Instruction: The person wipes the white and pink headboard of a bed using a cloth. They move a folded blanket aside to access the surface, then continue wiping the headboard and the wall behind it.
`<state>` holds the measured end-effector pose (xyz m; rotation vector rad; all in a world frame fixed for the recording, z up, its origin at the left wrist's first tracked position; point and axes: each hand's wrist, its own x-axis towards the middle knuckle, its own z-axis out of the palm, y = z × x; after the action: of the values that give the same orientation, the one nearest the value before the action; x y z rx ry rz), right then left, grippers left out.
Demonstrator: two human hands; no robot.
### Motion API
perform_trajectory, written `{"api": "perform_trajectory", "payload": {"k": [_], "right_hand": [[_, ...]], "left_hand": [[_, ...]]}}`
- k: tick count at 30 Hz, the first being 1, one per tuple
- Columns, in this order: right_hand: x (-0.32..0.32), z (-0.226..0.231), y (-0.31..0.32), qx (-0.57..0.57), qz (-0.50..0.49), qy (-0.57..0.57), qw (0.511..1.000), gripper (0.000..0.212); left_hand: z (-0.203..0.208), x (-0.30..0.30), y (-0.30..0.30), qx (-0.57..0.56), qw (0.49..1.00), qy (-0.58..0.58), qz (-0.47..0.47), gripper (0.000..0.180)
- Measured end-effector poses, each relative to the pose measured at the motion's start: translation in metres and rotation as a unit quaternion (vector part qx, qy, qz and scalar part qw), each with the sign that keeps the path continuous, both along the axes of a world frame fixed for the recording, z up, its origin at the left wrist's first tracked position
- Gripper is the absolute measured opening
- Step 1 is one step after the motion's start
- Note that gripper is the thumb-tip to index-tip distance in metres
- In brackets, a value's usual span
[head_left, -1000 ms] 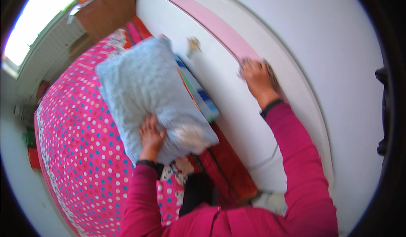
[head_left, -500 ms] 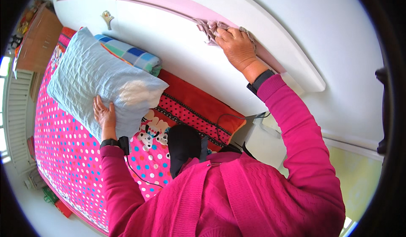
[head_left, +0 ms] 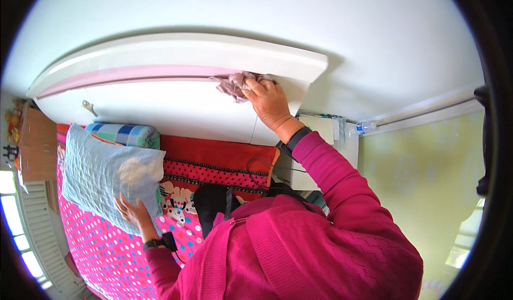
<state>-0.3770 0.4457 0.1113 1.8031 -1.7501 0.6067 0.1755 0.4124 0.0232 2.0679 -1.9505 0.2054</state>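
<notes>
A crumpled mauve cloth point(head_left: 233, 86) is bunched under my right hand point(head_left: 268, 101), whose fingers press it against the headboard point(head_left: 176, 105) near its right end, along the pink strip point(head_left: 133, 77). My left hand point(head_left: 135, 213) lies with fingers spread on the near edge of a light blue pillow point(head_left: 101, 166). That pillow rests on the bed, partly over a rolled blue checked bundle point(head_left: 125, 134). Each wrist wears a dark band.
A pink polka-dot bedspread point(head_left: 101, 246) covers the bed, with a red printed strip point(head_left: 214, 153) below the headboard. Right of it stands a white bedside cabinet point(head_left: 350, 150) with a plastic bottle point(head_left: 365, 127). A dark cable crosses the bed edge. A wooden cabinet point(head_left: 40, 145) stands far left.
The view has turned and shifted, so the headboard lies more level and the bedside cabinet shows. My right hand with the cloth is nearer the headboard's right end. My left hand stays on the pillow.
</notes>
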Motion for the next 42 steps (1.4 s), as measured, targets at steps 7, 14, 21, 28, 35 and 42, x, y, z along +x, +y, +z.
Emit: {"api": "perform_trajectory", "payload": {"k": [7, 14, 21, 28, 35, 42], "right_hand": [[-0.018, -0.017, 0.037, -0.007, 0.017, -0.075, 0.997, 0.02], [-0.029, -0.028, 0.033, -0.023, 0.073, -0.151, 0.986, 0.012], [-0.03, -0.043, 0.024, -0.042, 0.113, -0.18, 0.976, 0.01], [-0.04, -0.049, 0.025, 0.002, 0.157, -0.105, 0.982, 0.013], [-0.058, -0.049, 0.035, 0.053, 0.2, 0.02, 0.978, 0.005], [-0.076, -0.051, 0.046, 0.079, 0.252, 0.021, 0.964, 0.022]], "left_hand": [[0.05, -0.049, 0.129, 0.04, 0.994, -0.019, -0.095, 0.074], [0.078, -0.018, 0.255, 0.148, 0.981, -0.097, -0.075, 0.071], [0.096, 0.003, 0.343, 0.206, 0.975, -0.081, -0.005, 0.057], [0.106, -0.054, 0.414, 0.315, 0.94, 0.043, 0.124, 0.053], [0.085, -0.056, 0.46, 0.339, 0.932, 0.01, 0.129, 0.05], [0.173, 0.043, 0.611, 0.339, 0.844, -0.068, 0.41, 0.038]]}}
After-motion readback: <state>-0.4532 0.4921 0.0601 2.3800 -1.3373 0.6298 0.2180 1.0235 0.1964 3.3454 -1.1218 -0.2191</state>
